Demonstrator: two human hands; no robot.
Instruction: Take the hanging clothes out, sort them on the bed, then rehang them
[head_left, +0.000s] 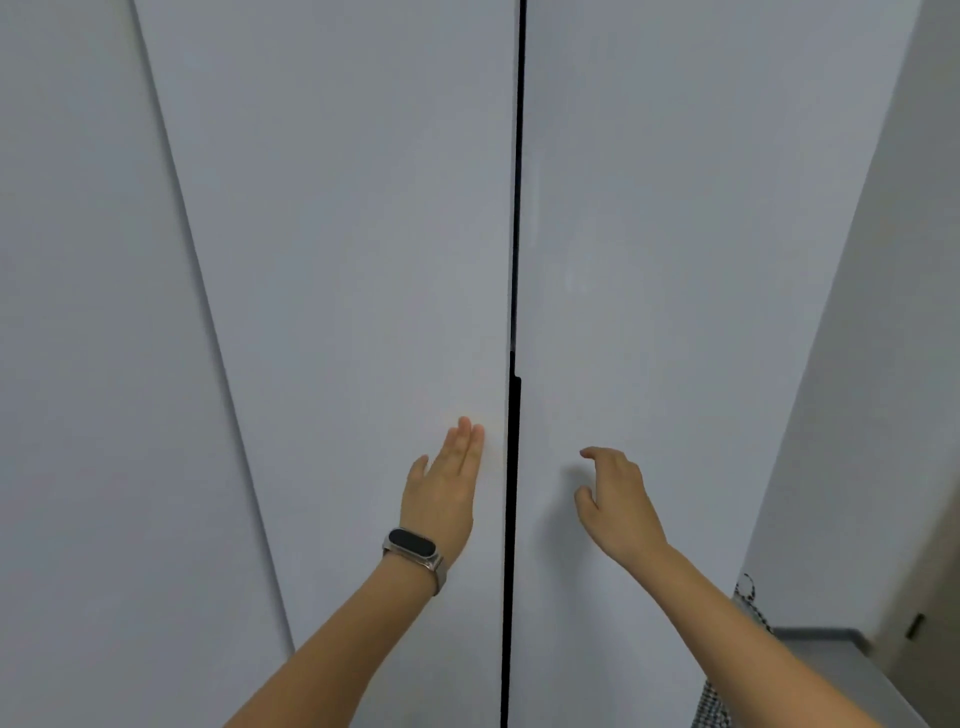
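Two tall pale grey wardrobe doors fill the view, shut, with a thin dark gap (514, 467) running down between them. My left hand (444, 488), with a dark band on the wrist, is flat with fingers straight, on or very near the left door (353, 260) just beside the gap. My right hand (615, 499) hovers close to the right door (675, 234), fingers curled loosely and apart, holding nothing. No hanging clothes or bed are visible; the doors hide the inside.
A plain wall (893, 364) stands to the right of the wardrobe. A further wardrobe panel (78, 364) lies to the left. A black-and-white checked garment (748, 613) shows at the lower right by my right forearm, near a grey floor strip and a door edge (917, 623).
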